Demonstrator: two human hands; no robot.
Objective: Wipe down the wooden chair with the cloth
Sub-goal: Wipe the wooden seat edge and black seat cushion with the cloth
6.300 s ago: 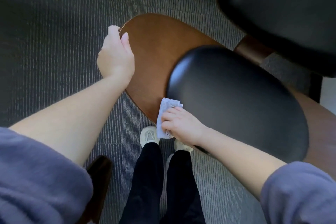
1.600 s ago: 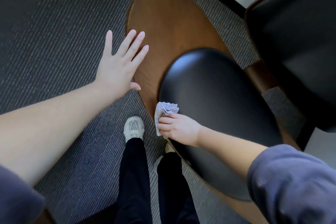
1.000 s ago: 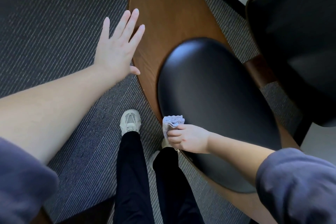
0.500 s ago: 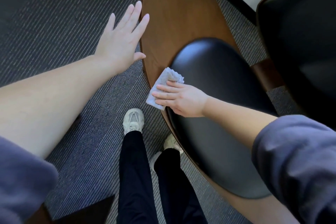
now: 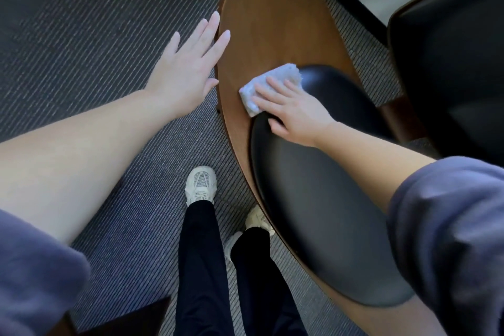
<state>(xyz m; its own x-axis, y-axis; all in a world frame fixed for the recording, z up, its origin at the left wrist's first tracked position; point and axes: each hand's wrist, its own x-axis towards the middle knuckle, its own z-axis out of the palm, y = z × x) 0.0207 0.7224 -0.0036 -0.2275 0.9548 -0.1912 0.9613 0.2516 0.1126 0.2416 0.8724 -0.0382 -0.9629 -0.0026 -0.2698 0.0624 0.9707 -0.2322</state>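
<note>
On the bare wooden seat panel of the wooden chair [image 5: 275,22], just where the black cushion [image 5: 321,194] begins, your right hand [image 5: 293,110] lies flat with its fingers spread over the cloth [image 5: 261,84], pressing it to the wood rather than pinching it. Your left hand [image 5: 188,68] is open too, fingers loosely apart, holding nothing, its fingertips at the panel's left edge; whether they actually touch the rim is hard to tell. To do this stroke well, keep the palm low and the pressure even, push the cloth along the grain toward the far rounded end, and overlap each pass so no strip of wood is missed. Work the cloth's edge into the seam where cushion meets wood, since dust likely gathers there. Rest the left hand on the rim to steady the chair if it shifts on the carpet [image 5: 81,22]. Much stays out of sight: the chair's legs and underside are hidden, the near end of the panel is covered by your right sleeve [image 5: 450,226], and the backrest at the upper right is cut off by the frame. The cloth's underside cannot be seen, so you cannot judge how dirty it is.
</note>
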